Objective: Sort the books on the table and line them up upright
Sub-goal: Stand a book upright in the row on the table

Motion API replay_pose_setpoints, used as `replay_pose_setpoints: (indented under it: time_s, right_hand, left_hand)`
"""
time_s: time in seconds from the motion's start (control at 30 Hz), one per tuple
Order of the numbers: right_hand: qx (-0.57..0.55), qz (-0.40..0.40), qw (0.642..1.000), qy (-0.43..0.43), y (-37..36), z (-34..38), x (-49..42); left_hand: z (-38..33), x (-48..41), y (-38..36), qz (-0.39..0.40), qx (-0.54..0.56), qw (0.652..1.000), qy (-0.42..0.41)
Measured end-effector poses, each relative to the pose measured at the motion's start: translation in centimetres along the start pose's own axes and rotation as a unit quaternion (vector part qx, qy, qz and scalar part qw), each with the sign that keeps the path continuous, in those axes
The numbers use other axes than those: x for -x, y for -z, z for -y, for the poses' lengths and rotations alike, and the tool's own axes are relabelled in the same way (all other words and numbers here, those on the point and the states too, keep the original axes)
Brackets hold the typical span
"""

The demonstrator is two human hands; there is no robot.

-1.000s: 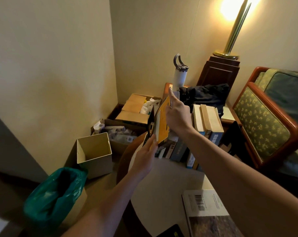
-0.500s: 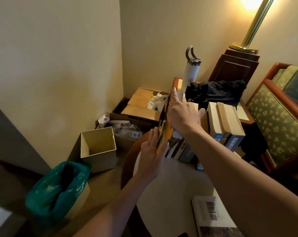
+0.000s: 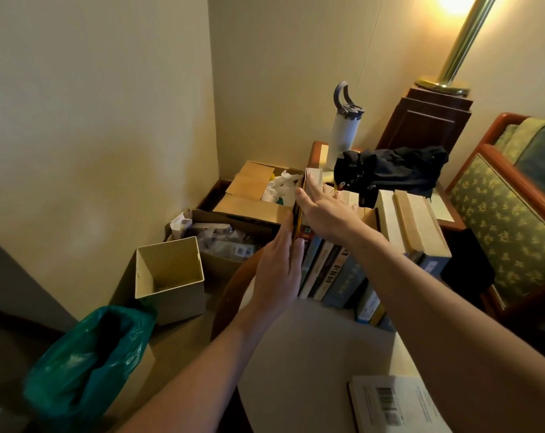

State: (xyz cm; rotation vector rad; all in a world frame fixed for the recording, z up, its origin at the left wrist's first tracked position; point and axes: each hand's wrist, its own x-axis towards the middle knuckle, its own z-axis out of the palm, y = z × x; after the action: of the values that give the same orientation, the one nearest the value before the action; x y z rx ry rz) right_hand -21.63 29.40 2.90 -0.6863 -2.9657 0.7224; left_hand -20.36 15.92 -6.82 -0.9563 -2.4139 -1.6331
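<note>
While flat-fingered, left hand [image 3: 277, 276] and right hand [image 3: 324, 214] press the yellow book [image 3: 297, 225].

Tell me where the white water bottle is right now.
In the head view the white water bottle stands upright at the back, right of centre, left of the dark lamp pedestal and behind the black bag.

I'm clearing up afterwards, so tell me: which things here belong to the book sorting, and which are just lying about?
Job: row of upright books, thin end book against the left hand, right hand, flat barcoded book, round table.
Lying about: water bottle, black bag, cardboard box, green bag, brass lamp, armchair.
</note>
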Motion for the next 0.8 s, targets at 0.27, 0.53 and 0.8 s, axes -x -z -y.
replay_pose_setpoints:
  time_s: [0.27,0.53,0.8]
  right_hand:
    - [0.026,0.025,0.997,0.072,0.2,0.6,0.4]
    - [-0.029,-0.020,0.998,0.057,-1.0,-1.4,3.2]
    - [-0.034,-0.026,0.996,0.084,-1.6,-2.2,5.2]
  left_hand:
    - [-0.4,-1.5,1.8,-0.003,-0.013,0.999,-0.046]
    - [-1.6,-2.0,2.7,0.021,-0.040,0.998,-0.039]
    - [-2.1,-2.0,3.3,0.029,-0.057,0.997,-0.043]
